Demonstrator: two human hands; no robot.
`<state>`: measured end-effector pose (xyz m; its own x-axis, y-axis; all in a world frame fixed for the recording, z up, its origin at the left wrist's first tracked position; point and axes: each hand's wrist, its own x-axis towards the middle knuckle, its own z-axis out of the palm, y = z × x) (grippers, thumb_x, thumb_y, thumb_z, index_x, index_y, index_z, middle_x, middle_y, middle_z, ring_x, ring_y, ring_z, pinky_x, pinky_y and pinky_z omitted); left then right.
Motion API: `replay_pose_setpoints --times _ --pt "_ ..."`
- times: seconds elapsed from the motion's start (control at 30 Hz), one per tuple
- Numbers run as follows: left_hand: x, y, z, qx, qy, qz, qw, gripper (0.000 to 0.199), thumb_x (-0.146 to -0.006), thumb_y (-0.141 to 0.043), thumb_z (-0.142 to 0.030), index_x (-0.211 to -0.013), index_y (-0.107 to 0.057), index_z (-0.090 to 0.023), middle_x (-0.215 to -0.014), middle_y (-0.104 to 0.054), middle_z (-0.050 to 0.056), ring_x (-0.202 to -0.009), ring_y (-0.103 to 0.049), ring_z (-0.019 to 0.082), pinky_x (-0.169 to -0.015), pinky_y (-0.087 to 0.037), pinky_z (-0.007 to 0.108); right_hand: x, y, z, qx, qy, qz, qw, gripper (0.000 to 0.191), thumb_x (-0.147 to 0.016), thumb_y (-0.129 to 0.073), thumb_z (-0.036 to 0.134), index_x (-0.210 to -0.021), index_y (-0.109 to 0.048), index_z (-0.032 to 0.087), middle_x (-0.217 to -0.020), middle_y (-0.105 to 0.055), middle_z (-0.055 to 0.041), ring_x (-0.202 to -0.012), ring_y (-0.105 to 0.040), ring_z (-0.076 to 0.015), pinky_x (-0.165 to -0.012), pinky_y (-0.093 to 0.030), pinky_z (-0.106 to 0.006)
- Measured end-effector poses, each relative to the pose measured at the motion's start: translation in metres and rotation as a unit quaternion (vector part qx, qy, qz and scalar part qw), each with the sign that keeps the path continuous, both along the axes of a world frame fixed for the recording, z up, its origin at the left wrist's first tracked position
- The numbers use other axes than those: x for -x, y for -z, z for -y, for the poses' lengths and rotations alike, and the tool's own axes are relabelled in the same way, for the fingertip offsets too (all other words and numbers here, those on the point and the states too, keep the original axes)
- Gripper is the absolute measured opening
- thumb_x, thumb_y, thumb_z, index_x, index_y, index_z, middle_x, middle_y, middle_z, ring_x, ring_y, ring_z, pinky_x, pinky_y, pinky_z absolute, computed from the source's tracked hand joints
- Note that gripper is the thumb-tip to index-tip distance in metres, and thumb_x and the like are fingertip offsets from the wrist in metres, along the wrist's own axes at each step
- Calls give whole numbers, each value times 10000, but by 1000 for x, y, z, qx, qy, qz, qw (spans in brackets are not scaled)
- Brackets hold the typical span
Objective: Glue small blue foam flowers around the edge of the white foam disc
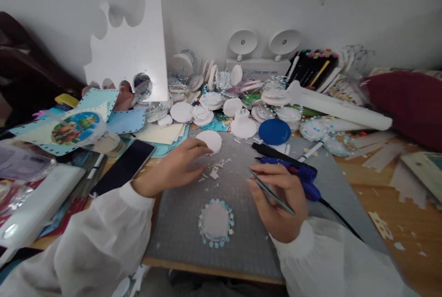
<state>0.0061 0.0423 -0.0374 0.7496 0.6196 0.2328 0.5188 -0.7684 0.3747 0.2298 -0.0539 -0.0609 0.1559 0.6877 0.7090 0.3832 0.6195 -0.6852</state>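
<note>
My right hand (281, 198) grips a pair of slim greenish tweezers (272, 192), the tip pointing up and left over the mat. My left hand (177, 168) is held palm down with fingers bent and apart, nothing visible in it. Its fingertips are by the near edge of a white foam disc (209, 141); touching or just above, I cannot tell. Small white foam scraps (214, 171) lie just right of that hand. Nearer to me, a pale disc ringed with blue and white stars (216, 220) rests on the grey cutting mat (186, 241).
A blue glue gun (304, 175) and a black pen-like tool (286, 155) lie beyond my right hand. A blue lid (274, 131) and stacked white discs line the back. A phone (124, 167) lies left, a white cut board (134, 43) stands behind.
</note>
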Motion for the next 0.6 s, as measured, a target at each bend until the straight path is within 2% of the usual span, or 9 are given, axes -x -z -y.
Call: replay_pose_setpoints --times 0.07,0.17,0.3,0.37,0.47,0.53,0.6 --pt "-3 -4 10 22 24 -19 999 322 -866 -569 -222 -1186 -582 -191 -1141 -568 96 -1080 -537 216 -950 -453 342 0 2 -1 18 15 16 1000 276 -756 -656 32 -926 -551 222 -938 -656 -73 -885 -643 -221 -742 -529 -405" --pt "-9 -1 17 2 57 -56 997 260 -861 -604 -289 -1105 -633 -204 -1084 -596 89 -1008 -541 227 -908 -446 370 1 6 -6 42 34 85 995 200 -784 -643 74 -876 -548 224 -889 -662 -58 -850 -641 -203 -763 -514 -378" --pt "-14 8 16 -2 70 -47 996 119 -893 -574 -254 -963 -651 -195 -1022 -622 71 -961 -543 204 -878 -426 349 1 16 -15 88 25 147 985 115 -832 -601 134 -826 -538 230 -829 -664 -34 -811 -640 -182 -759 -509 -336" --pt "-14 8 14 10 69 -32 997 93 -905 -556 -233 -932 -634 -189 -979 -631 57 -945 -551 190 -875 -420 332 2 22 -18 105 10 164 981 94 -836 -600 157 -821 -543 231 -815 -667 -28 -782 -640 -175 -717 -513 -311" --pt "-5 1 7 16 36 -6 999 86 -905 -554 -229 -958 -604 -183 -968 -633 48 -962 -555 191 -888 -418 323 2 28 -22 113 1 181 977 86 -833 -601 165 -820 -550 233 -799 -668 -23 -748 -637 -172 -673 -512 -296" --pt "5 -4 0 -9 -17 19 1000 93 -897 -558 -223 -969 -594 -174 -979 -631 57 -975 -553 206 -880 -424 331 3 28 -22 110 5 183 977 93 -838 -592 157 -816 -544 234 -803 -667 -26 -764 -639 -177 -688 -512 -305" --pt "15 -6 -7 -38 -66 -11 997 119 -887 -543 -181 -993 -598 -174 -1012 -628 69 -974 -548 225 -872 -425 361 3 27 -22 102 13 178 979 101 -845 -582 149 -815 -536 234 -808 -664 -31 -787 -640 -183 -717 -510 -319"
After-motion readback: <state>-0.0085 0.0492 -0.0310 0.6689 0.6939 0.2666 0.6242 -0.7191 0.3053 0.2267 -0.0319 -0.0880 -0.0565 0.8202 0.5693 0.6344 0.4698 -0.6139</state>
